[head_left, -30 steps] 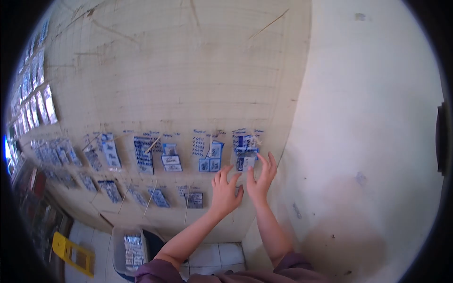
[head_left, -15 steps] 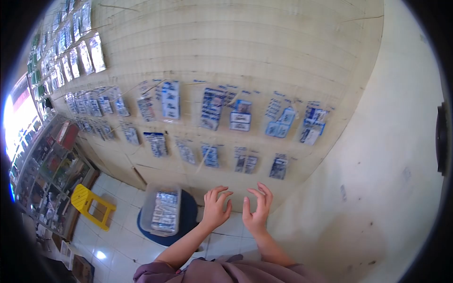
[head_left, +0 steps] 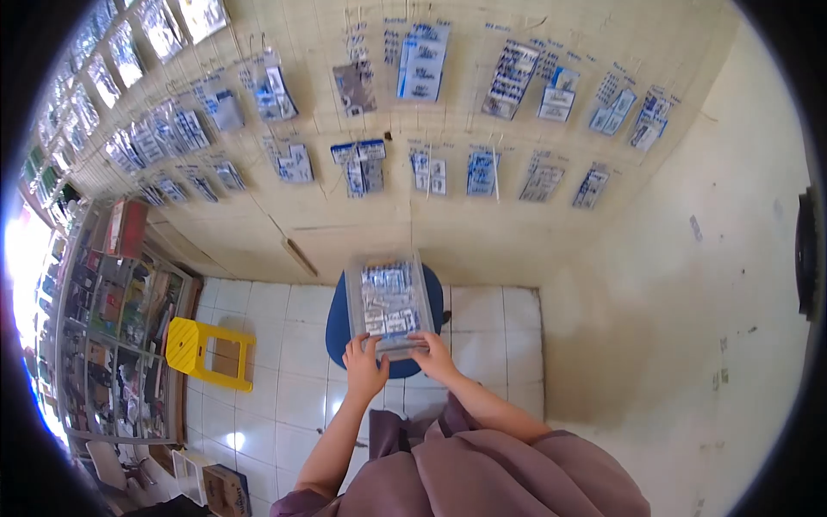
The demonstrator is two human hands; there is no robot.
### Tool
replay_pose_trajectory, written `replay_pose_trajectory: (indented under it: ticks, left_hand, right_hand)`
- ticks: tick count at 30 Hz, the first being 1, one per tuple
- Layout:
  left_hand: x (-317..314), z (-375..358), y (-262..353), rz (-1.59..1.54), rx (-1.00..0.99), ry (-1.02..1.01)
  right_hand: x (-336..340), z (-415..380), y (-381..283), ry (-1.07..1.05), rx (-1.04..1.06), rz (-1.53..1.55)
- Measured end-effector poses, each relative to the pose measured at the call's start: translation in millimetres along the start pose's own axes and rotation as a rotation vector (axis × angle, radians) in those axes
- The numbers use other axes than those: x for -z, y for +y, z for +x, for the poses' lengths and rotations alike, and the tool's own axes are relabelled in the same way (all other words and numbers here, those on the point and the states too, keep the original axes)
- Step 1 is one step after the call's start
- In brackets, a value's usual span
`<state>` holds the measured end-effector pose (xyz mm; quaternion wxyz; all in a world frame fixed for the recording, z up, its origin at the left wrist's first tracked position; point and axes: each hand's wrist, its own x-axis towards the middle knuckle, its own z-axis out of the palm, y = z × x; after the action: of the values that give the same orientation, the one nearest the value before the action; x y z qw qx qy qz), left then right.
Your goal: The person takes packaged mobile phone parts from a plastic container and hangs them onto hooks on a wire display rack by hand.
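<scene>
A clear plastic box (head_left: 354, 297) rests on a round blue stool seat (head_left: 337, 320), with rows of small printed packets (head_left: 389, 297) inside. My left hand (head_left: 366, 369) is at the near left part of the box, its fingers hooked over the near rim. At the near right corner, my right hand (head_left: 437, 358) has its fingers curled over the same rim. Both thumbs are partly hidden against the box wall.
Bagged packets (head_left: 514, 79) hang in rows on the pale wall board ahead. A yellow plastic stool (head_left: 194, 349) stands at left by a glass display case (head_left: 116, 336). A cardboard box (head_left: 226, 491) sits on the tiled floor (head_left: 293, 396) at lower left.
My hands have come down from in front of the wall board, where they were raised and empty, onto the near rim of the plastic box. My view has turned left and downward.
</scene>
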<state>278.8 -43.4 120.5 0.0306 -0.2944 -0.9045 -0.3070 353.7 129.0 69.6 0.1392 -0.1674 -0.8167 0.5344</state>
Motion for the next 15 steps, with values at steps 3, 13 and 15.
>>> replay_pose_trajectory:
  ticks: [3,13,15]
  left_hand:
    - [-1,4,-26,-0.059,-0.015,-0.105]
    - [-88,71,-89,-0.061,-0.115,-0.428]
    - [-104,84,-104,-0.028,-0.095,-0.523]
  right_hand:
    - [-36,7,38,0.017,-0.222,0.371]
    - [-107,82,89,0.243,-1.055,1.22]
    - [-135,95,97,0.298,-1.076,1.24]
